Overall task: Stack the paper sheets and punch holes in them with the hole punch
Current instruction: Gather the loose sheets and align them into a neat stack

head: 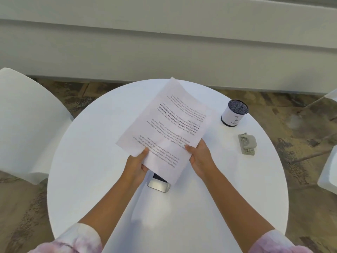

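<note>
Both hands hold the paper sheets [164, 125] above the round white bench [91, 161]; the sheets are raised off the surface and tilted, the far corner pointing away from the person, the printed text upside down to the camera; how many sheets are in the bundle cannot be told. The left hand [135, 166] grips the near left edge, thumb on top and fingers [144, 168] curled beneath, pinching the paper; the right hand [199, 159] grips the near right edge, thumb laid on the printed face, the remaining fingers hidden behind the paper, so their spread cannot be told. Pale mottled sleeves [78, 240] show at the lower corners of the view.

The hole punch [247, 143], grey, lies flat on the bench to the right of the hands, well apart from the sheets and untouched; beyond it stands a white cylindrical cup [233, 114] with a dark mesh top, upright, near the bench's far right rim. A phone [159, 183] lies on the bench under the near corner of the sheets, partly covered by them. A white chair [27, 125] stands to the left of the bench; part of another white seat [328, 172] shows at the right edge; the floor [300, 198] is mottled brown.
</note>
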